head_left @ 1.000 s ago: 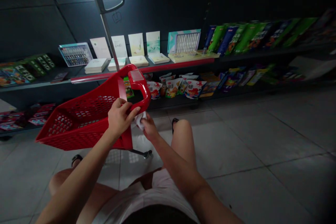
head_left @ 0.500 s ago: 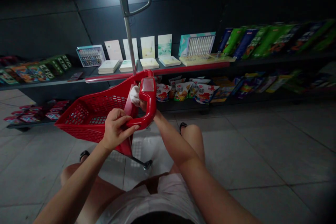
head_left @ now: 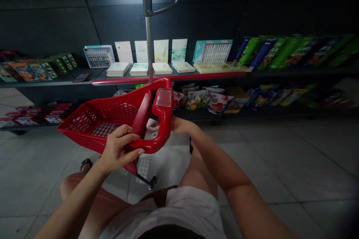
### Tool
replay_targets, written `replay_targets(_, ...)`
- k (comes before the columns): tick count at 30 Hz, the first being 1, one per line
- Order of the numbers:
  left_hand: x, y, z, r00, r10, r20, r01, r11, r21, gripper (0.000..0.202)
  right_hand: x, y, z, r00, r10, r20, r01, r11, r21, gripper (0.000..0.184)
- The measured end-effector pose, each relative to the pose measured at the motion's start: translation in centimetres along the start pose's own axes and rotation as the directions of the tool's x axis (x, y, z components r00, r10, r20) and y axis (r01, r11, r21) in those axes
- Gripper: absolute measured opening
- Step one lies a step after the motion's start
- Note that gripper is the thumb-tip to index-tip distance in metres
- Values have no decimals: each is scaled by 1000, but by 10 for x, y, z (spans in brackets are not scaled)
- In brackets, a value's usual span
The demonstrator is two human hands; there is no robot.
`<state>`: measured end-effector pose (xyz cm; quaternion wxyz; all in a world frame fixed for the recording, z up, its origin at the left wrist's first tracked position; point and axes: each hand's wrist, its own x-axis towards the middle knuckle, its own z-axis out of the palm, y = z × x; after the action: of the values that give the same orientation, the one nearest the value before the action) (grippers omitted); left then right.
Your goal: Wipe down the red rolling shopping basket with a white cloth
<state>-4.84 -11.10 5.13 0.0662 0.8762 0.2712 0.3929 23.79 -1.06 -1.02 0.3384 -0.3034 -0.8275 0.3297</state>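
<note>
A red shopping cart (head_left: 92,140) with a perforated basket stands in front of me, tilted to the left in view. Its thick loop handle (head_left: 166,119) points towards me. My left hand (head_left: 119,148) is closed around the handle's near left end, thumb lying along it. Beyond the handle's right side is my right hand (head_left: 179,124), its fingers mostly hidden by the red loop. A crumpled white cloth (head_left: 152,127) shows through the loop's opening, at the right hand's fingers, below the cart's red back panel (head_left: 141,115).
A grey pole (head_left: 149,48) with a grey grip rises from the cart. Behind it a dark shelf (head_left: 196,74) carries books (head_left: 161,68), boxed sets (head_left: 214,50), green and blue bags (head_left: 269,52), and snack packets (head_left: 218,102) lower down. Boxes (head_left: 36,71) sit at left. Tiled floor (head_left: 260,164) lies at right.
My right hand has moved down and back with the white cloth, from the upper inside of the handle to lower behind its right side. The left hand keeps its hold on the handle.
</note>
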Motion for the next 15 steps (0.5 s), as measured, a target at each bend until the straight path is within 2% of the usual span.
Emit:
replay_targets(1,0,2,-4,999,-10,32,11,1000,-21,27,-5,1,-15,996,26,-87,-36,993,-113,27)
replay_targets(2,1,6,-7,997,-30,67,32,999,-28,29,-9,-1,-30,972,59,-228,-108,972,-210,25)
replay_targets(3,3,12,-9,993,-58,101,60,998,-15,32,-13,-7,-44,911,75,-406,-200,941,-274,29)
replay_targets(4,6,18,-10,986,-97,132,95,995,21,34,-16,-16,-54,816,29,-577,-264,907,-328,37)
replay_targets(5,9,26,-9,977,-146,155,134,988,80,36,-17,-27,-60,726,-54,-685,-281,886,-368,43)
replay_targets(6,13,35,-7,966,-193,172,167,974,153,40,-16,-41,-62,692,-146,-707,-238,878,-415,45)
replay_targets(7,18,44,-4,951,-240,193,195,954,228,46,-12,-55,-60,730,-229,-644,-147,868,-475,45)
replay_targets(8,22,52,1,936,-278,215,207,931,299,50,-4,-67,-55,808,-286,-515,-37,848,-529,42)
replay_targets(9,26,58,5,922,-306,236,207,907,367,52,6,-77,-50,883,-308,-355,62,825,-562,38)
replay_targets(11,30,65,12,915,-318,249,175,868,464,49,32,-86,-44,955,-261,-138,133,797,-589,30)
replay_targets(12,31,66,15,920,-301,251,149,861,486,47,46,-85,-45,972,-203,-118,90,788,-609,28)
replay_targets(13,31,65,16,929,-274,250,122,862,492,45,58,-82,-47,980,-130,-149,7,776,-631,27)
replay_targets(15,28,61,16,946,-207,248,68,878,473,41,76,-76,-52,967,7,-255,-180,727,-662,28)
